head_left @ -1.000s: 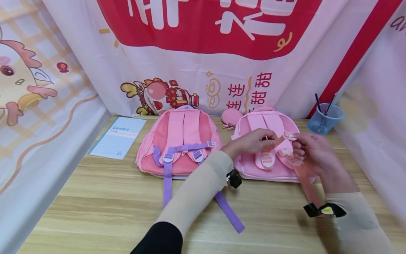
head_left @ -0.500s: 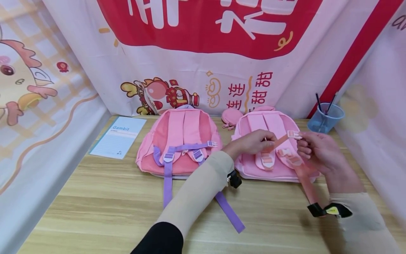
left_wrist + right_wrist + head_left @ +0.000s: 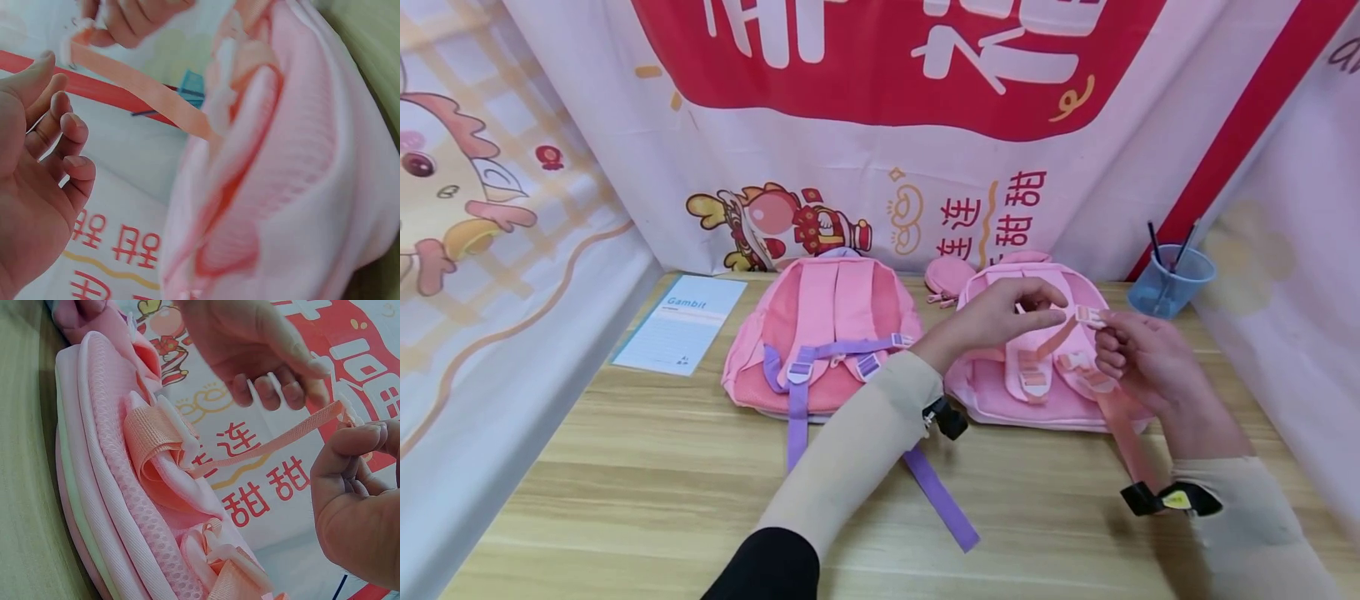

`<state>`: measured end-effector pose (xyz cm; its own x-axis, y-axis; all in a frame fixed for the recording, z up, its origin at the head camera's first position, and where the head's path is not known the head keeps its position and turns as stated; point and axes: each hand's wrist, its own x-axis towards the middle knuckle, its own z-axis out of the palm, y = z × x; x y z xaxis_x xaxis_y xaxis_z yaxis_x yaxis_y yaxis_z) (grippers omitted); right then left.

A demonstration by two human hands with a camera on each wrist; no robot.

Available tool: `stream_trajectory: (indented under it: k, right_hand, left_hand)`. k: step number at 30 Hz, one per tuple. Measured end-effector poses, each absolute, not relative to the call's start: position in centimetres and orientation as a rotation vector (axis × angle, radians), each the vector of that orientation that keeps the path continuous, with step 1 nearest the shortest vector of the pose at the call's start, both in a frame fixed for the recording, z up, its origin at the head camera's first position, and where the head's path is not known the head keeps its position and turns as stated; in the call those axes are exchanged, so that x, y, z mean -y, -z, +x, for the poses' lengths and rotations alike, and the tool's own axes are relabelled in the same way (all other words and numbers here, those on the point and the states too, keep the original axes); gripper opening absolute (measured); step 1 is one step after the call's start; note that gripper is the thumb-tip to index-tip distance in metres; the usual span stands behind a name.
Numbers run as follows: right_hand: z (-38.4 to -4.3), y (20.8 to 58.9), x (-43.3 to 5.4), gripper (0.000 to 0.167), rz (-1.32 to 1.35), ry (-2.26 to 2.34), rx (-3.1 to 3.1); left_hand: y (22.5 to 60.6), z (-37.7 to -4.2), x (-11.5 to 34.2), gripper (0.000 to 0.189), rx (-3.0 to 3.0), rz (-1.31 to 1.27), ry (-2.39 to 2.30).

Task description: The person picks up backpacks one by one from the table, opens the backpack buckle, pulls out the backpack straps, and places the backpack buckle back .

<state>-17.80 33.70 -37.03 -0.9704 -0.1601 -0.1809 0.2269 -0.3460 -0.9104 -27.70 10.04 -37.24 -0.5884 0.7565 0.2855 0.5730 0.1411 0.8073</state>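
Observation:
My right hand (image 3: 1142,358) pinches a white plastic buckle (image 3: 1087,317) at the end of a narrow orange strap (image 3: 1057,340). This strap runs taut from the shoulder-strap adjuster (image 3: 1033,383) of the right-hand pink backpack (image 3: 992,410), which lies with its straps up. My left hand (image 3: 1000,312) hovers over that backpack, fingers loosely bent and holding nothing, its fingertips close to the buckle. In the left wrist view, a gap shows between the left hand (image 3: 44,169) and the orange strap (image 3: 137,87). The right wrist view has the right fingertips covering part of the buckle (image 3: 349,409).
A second pink backpack (image 3: 816,312) with purple straps (image 3: 942,504) lies to the left. Beyond it is a notebook (image 3: 677,325). A round pink pouch (image 3: 948,277) sits between the bags. A blue cup (image 3: 1171,287) with pens stands at the back right.
My left hand has let go of the orange strap and moved up toward the buckle, its fingers spreading. The right hand keeps its pinch on the buckle and shifts only slightly.

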Motion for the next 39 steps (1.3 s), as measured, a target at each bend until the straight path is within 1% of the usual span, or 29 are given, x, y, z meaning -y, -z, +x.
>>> stream_trajectory:
  k: [9,16,29,39]
  right_hand:
    - [-17.8,37.0,-33.4,0.025,0.118,2.361,-1.696]
    - [-17.9,37.1,-32.9,0.023,0.128,2.331,-1.726]
    - [-17.9,38.4,-32.5,0.029,-0.081,2.440,-1.495]
    - [-18.0,38.4,-32.1,0.025,0.007,2.460,-1.376]
  left_hand:
    - [36.4,-27.0,-10.2,0.029,-2.238,1.281,-1.446]
    - [36.3,-26.7,-10.0,0.026,-2.283,1.288,-1.444]
    - [36.5,-26.8,-9.6,0.020,-2.327,1.329,-1.392]
    - [36.5,-26.9,-9.6,0.020,-2.342,1.342,-1.381]
